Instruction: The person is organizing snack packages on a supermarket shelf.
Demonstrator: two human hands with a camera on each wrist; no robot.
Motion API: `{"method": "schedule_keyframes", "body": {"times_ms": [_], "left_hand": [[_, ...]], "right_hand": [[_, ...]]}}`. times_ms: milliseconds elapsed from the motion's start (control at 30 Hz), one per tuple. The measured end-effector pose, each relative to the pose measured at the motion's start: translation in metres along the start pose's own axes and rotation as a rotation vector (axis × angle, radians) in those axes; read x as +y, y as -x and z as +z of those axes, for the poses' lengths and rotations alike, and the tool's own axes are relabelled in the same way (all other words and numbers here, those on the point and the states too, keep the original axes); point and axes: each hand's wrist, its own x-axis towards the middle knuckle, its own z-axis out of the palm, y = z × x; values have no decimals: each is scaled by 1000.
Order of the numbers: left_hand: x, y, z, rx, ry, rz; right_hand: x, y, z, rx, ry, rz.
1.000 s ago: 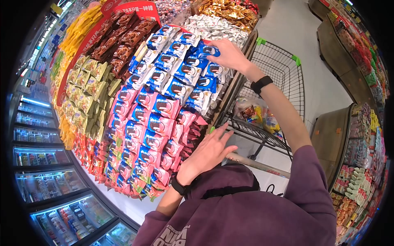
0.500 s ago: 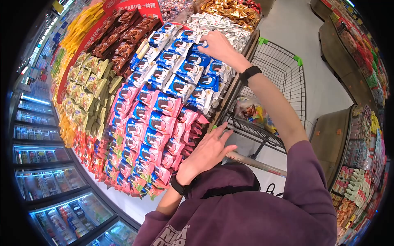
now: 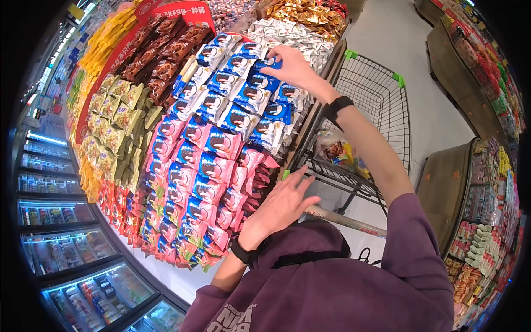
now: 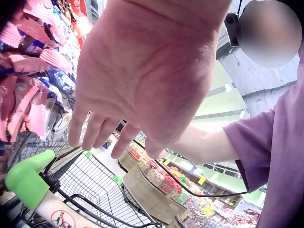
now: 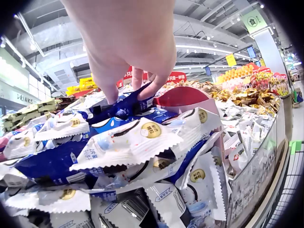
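My right hand [image 3: 296,67] is at the far right part of a pile of blue-and-white cookie packets [image 3: 239,119]. In the right wrist view its thumb and fingers pinch the dark blue edge of a cookie packet [image 5: 121,105] on top of the pile. My left hand [image 3: 279,210] is held palm down near the pink-and-blue packets [image 3: 210,166], fingers straight and spread. The left wrist view shows its bare palm [image 4: 147,71], holding nothing, above the green-ended cart handle [image 4: 31,180].
A wire shopping cart [image 3: 381,110] stands right of the display, with a clear bag of snacks [image 3: 337,149] in it. Brown packets [image 3: 166,58] and green packets [image 3: 119,110] lie left, silver-white packets [image 3: 298,37] beyond. Lit freezers [image 3: 83,243] line the left side.
My right hand has moved a little left and away from me across the blue-and-white pile, with the blue packet at its fingertips. My left hand has stayed in place.
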Motion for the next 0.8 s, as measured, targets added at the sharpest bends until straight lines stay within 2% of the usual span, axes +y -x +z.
{"method": "schedule_keyframes", "body": {"times_ms": [100,200,400,500,700,800], "left_hand": [[0,1,-1,0,1,-7],[-1,2,-1,0,1,-13],[-1,2,-1,-3,7,-24],[-1,2,-1,-9,6,-27],[0,1,-1,-12,4,-24],[1,2,-3,-12,9,-36]], "right_hand": [[-6,10,-15,-58,-111,69],[-2,17,-18,-37,-254,30],[4,33,-19,-18,-278,20],[16,32,-15,3,-85,-46],[11,25,-4,-23,49,-282],[-4,22,-13,-86,119,-257]]}}
